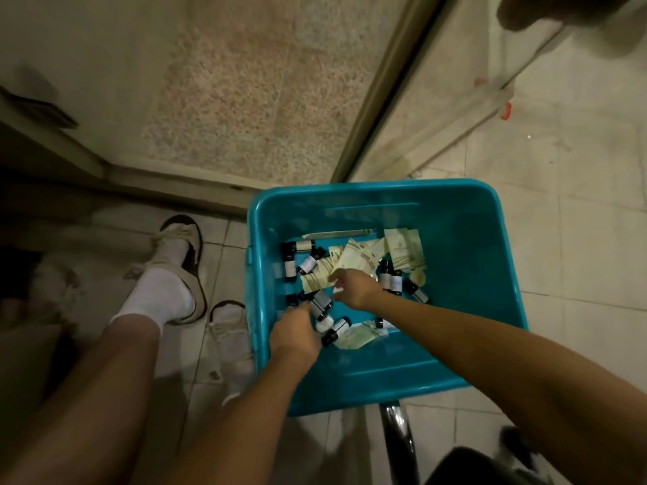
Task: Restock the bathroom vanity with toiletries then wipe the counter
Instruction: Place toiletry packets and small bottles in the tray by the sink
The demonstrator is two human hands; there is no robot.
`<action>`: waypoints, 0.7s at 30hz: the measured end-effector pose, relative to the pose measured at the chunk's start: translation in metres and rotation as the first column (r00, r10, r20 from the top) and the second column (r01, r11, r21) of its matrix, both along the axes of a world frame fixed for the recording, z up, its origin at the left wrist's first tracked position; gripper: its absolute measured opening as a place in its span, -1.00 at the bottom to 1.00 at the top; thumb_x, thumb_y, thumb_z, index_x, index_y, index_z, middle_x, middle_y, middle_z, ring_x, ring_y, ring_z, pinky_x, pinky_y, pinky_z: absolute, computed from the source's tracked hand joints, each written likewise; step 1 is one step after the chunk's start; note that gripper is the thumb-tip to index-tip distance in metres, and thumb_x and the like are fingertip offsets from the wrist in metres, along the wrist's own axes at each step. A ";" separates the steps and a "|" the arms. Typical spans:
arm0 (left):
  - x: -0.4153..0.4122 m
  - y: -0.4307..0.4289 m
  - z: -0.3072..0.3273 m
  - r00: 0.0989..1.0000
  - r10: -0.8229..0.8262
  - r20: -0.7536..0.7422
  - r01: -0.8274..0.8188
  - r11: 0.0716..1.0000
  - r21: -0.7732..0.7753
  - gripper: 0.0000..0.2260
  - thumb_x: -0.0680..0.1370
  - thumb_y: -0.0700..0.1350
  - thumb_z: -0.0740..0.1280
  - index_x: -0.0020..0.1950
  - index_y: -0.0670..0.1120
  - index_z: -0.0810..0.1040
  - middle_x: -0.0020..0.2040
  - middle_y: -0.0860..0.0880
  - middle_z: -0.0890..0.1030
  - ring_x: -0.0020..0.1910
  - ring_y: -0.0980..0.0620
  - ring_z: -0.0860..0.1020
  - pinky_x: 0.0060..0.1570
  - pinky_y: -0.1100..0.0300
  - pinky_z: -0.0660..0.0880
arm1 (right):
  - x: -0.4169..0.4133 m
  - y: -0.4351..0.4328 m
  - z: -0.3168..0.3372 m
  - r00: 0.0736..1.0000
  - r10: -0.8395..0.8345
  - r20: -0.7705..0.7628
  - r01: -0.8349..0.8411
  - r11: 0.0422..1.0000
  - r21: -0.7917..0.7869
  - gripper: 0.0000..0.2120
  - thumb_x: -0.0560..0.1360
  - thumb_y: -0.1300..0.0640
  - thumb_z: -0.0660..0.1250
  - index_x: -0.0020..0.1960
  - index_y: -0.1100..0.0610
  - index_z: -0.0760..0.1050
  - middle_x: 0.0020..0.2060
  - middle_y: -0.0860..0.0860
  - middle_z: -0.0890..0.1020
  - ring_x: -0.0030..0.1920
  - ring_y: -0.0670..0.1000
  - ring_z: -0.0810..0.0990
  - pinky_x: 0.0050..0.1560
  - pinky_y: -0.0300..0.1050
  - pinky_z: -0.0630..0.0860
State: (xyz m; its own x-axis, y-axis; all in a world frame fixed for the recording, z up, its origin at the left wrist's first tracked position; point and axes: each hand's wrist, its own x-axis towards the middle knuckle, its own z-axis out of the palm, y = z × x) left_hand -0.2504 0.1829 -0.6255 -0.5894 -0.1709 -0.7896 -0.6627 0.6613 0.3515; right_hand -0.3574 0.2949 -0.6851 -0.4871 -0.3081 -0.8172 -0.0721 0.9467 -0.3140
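Right hand (353,288): reaches down into the bin, fingers (336,280) curled and pinching the edge of a pale green packet (345,264) that lies on top of a loose heap of the same packets (406,246). Blurred, so the grip is not sharp.

Left hand (296,332): back of hand to the camera, fingers bent down and hidden. Tips are at a small dark bottle (321,302) with a white label; cannot tell whether they grip it or only touch it.

More bottles (301,253) lie on their sides among the packets, scattered over the bottom of the bin.

Bin (483,204): blue-green plastic, deep, open top, sitting above the tiled floor (567,246).

Left of the bin: the person's legs, white socks, tan sandal (190,239) on the tiles. A shiny metal tube (397,425) shows under the bin's near edge.
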 end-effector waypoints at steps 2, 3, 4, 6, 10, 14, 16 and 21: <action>-0.012 -0.007 -0.010 0.999 -0.029 0.016 0.029 1.000 0.013 -0.55 0.48 -0.20 0.36 0.36 -0.08 0.37 0.28 -0.15 0.44 0.24 -0.14 0.47 0.25 0.06 0.42 | -0.008 -0.015 -0.017 0.991 0.069 -0.116 -0.067 0.998 0.019 -0.51 0.51 0.14 0.33 0.41 0.09 0.31 0.32 0.12 0.44 0.30 0.13 0.42 0.19 -0.07 0.42; -0.017 -0.009 -0.014 0.999 -0.030 0.020 0.030 0.999 0.020 -0.54 0.48 -0.21 0.36 0.37 -0.08 0.36 0.27 -0.16 0.43 0.24 -0.15 0.47 0.25 0.06 0.42 | -0.012 -0.020 -0.027 0.980 0.107 -0.170 -0.102 0.994 0.041 -0.49 0.51 0.17 0.32 0.43 0.08 0.28 0.34 0.12 0.40 0.32 0.14 0.38 0.19 -0.04 0.42; -0.022 -0.011 -0.017 0.999 -0.027 0.018 0.027 0.999 0.026 -0.54 0.49 -0.23 0.34 0.37 -0.08 0.36 0.27 -0.16 0.43 0.23 -0.16 0.48 0.24 0.05 0.43 | -0.015 -0.025 -0.035 0.966 0.146 -0.213 -0.135 0.989 0.067 -0.47 0.50 0.21 0.31 0.44 0.08 0.26 0.35 0.12 0.37 0.34 0.14 0.36 0.19 -0.02 0.42; -0.029 -0.013 -0.023 1.000 -0.025 0.006 0.025 0.999 0.039 -0.58 0.49 -0.24 0.33 0.33 -0.08 0.39 0.24 -0.16 0.43 0.21 -0.17 0.48 0.23 0.03 0.44 | -0.019 -0.029 -0.050 0.934 0.231 -0.271 -0.202 0.971 0.129 -0.44 0.48 0.26 0.31 0.44 0.12 0.24 0.36 0.12 0.34 0.36 0.14 0.31 0.21 0.00 0.40; -0.037 -0.014 -0.038 1.000 -0.023 -0.019 0.024 0.998 0.064 -0.64 0.49 -0.24 0.33 0.27 -0.09 0.42 0.24 -0.17 0.44 0.19 -0.18 0.49 0.20 0.00 0.46 | -0.019 -0.034 -0.072 0.832 0.434 -0.347 -0.337 0.891 0.306 -0.44 0.48 0.24 0.29 0.43 0.19 0.20 0.36 0.14 0.34 0.38 0.16 0.27 0.35 -0.01 0.25; -0.038 -0.015 -0.040 0.999 -0.010 -0.046 0.013 0.997 0.082 -0.62 0.51 -0.22 0.33 0.32 -0.08 0.40 0.28 -0.15 0.43 0.21 -0.19 0.49 0.21 0.02 0.46 | -0.015 -0.035 -0.079 0.706 0.576 -0.412 -0.439 0.812 0.384 -0.50 0.51 0.21 0.26 0.42 0.19 0.25 0.35 0.15 0.38 0.38 0.19 0.30 0.50 0.08 0.00; -0.039 -0.015 -0.040 0.999 0.015 -0.048 -0.010 0.995 0.101 -0.61 0.50 -0.22 0.35 0.32 -0.08 0.41 0.25 -0.16 0.46 0.17 -0.20 0.50 0.17 0.00 0.48 | -0.020 -0.031 -0.081 0.582 0.586 -0.564 -0.464 0.809 0.361 -0.63 0.41 0.23 0.37 0.22 0.17 0.51 0.09 0.13 0.59 0.19 0.17 0.50 0.48 0.14 0.10; -0.044 -0.017 -0.038 0.989 0.146 -0.025 -0.140 0.976 0.167 -0.60 0.47 -0.26 0.35 0.29 -0.09 0.42 0.15 -0.17 0.51 0.09 -0.20 0.53 0.10 -0.03 0.52 | -0.039 -0.019 -0.054 0.738 0.393 -0.549 -0.375 0.914 0.151 -0.87 0.45 0.12 0.33 -0.02 0.03 0.60 -0.20 0.04 0.68 -0.03 0.10 0.61 0.37 -0.04 0.27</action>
